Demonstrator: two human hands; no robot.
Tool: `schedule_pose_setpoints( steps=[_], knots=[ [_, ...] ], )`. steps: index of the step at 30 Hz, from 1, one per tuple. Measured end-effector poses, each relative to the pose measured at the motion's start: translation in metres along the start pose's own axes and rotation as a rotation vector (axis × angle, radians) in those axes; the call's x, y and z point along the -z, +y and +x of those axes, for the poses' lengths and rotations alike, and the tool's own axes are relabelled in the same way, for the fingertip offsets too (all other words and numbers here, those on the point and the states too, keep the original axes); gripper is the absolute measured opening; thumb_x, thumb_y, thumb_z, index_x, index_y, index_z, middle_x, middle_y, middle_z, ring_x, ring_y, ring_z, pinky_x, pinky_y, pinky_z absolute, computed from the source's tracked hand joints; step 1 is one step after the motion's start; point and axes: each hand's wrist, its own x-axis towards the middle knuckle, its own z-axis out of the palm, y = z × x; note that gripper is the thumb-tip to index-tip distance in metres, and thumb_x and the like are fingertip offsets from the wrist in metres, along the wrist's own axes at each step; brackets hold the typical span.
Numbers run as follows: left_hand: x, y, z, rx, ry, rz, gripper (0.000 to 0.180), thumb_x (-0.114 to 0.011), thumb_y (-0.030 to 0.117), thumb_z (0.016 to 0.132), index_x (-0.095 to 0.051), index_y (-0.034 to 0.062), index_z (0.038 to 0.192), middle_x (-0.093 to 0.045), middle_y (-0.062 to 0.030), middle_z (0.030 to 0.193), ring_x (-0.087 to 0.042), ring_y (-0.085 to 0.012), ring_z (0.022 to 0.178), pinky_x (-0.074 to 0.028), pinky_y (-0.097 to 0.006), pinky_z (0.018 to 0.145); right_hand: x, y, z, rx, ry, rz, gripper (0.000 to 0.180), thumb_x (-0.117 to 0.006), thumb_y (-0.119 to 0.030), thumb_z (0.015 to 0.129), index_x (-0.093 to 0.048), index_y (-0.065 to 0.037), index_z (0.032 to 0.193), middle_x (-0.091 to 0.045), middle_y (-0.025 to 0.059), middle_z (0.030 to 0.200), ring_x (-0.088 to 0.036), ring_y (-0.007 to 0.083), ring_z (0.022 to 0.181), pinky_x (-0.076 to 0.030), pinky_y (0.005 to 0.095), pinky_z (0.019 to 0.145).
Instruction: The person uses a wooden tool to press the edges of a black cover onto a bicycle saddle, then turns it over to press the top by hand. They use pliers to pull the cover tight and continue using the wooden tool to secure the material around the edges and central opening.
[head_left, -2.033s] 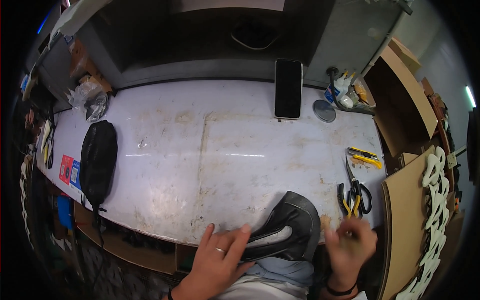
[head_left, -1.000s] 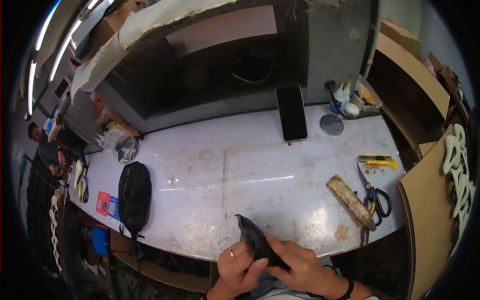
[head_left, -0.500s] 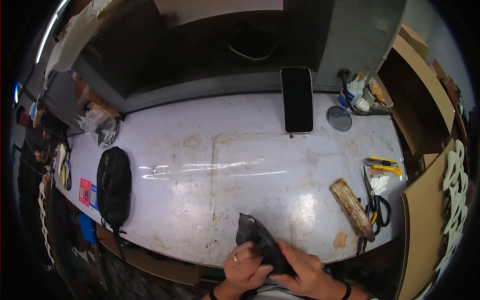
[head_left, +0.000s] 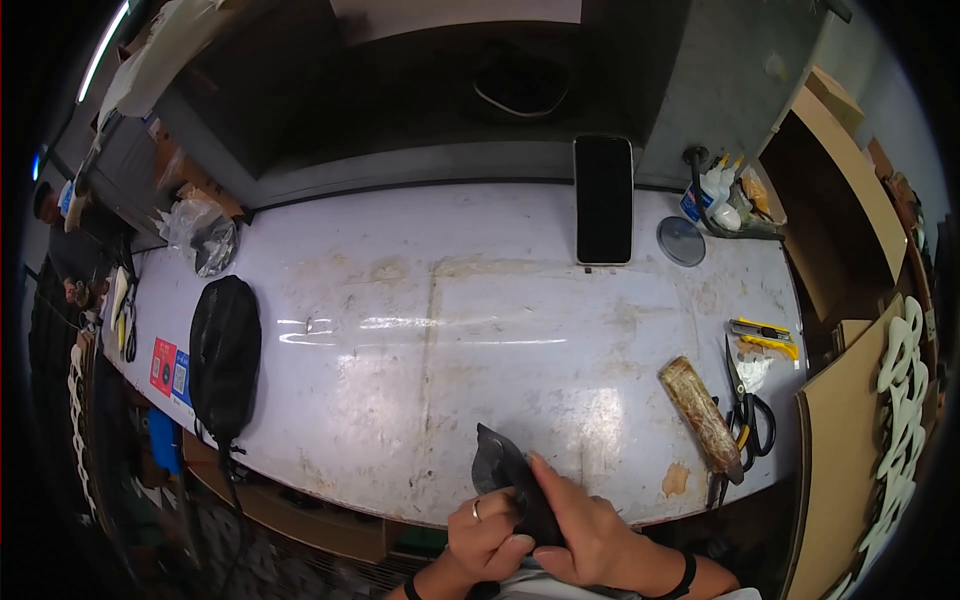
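Observation:
At the table's near edge I hold a folded piece of dark, leather-like material [head_left: 503, 467], its pointed corner sticking up. My left hand [head_left: 487, 535], with a ring on one finger, is closed round its lower left side. My right hand [head_left: 580, 530] grips it from the right, fingers stretched along its outer face. What lies inside the fold is hidden by my fingers. To the right of my hands lies a worn, brownish, wrapped bar-like tool [head_left: 702, 415], beside black-handled scissors [head_left: 760, 425].
A black pouch [head_left: 224, 355] lies at the table's left, by red and blue cards [head_left: 163, 367]. A phone [head_left: 603, 200] leans at the back near a round lid [head_left: 681, 242] and glue bottles [head_left: 715, 190]. A yellow cutter [head_left: 765, 335] lies right. Another person [head_left: 75, 255] is far left.
My right hand has shifted slightly left and up along the dark piece, which now stands a little more upright. The left hand keeps its grip. The view has tilted slightly.

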Motion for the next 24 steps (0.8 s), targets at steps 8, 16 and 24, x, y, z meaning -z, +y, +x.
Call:
schedule_pose_setpoints(
  steps=[8, 16, 24],
  knots=[
    [0.004, 0.029, -0.011, -0.069, -0.018, 0.274, 0.044, -0.079, 0.033, 0.102, -0.068, -0.0067, 0.119, -0.062, -0.011, 0.104, -0.057, -0.0239, 0.081, -0.047, -0.033, 0.076, -0.017, -0.012, -0.003, -0.019, 0.062, -0.281, 0.083, -0.059, -0.04, 0.111, -0.033, 0.022, 0.16, -0.055, 0.0428, 0.151, -0.072, 0.0506, 0.124, -0.065, 0.0446, 0.093],
    [0.017, 0.046, 0.041, -0.051, -0.092, 0.123, 0.023, -0.08, 0.014, 0.098, -0.068, -0.003, 0.088, -0.053, -0.0155, 0.078, -0.051, -0.0314, 0.062, -0.04, -0.042, 0.057, -0.031, -0.005, -0.003, 0.083, 0.231, -0.158, 0.084, -0.057, -0.048, 0.114, -0.04, 0.022, 0.158, -0.058, 0.0455, 0.145, -0.071, 0.0555, 0.121, -0.061, 0.0515, 0.098],
    [0.01, -0.006, -0.017, -0.069, 0.015, -0.168, 0.021, -0.082, 0.01, 0.091, -0.069, -0.0051, 0.083, -0.063, -0.0145, 0.081, -0.064, -0.0339, 0.067, -0.052, -0.042, 0.058, -0.042, -0.009, -0.015, 0.102, 0.245, -0.244, 0.095, -0.057, -0.058, 0.111, -0.037, 0.021, 0.16, -0.063, 0.0444, 0.136, -0.075, 0.0493, 0.109, -0.062, 0.0478, 0.09]
  ],
)
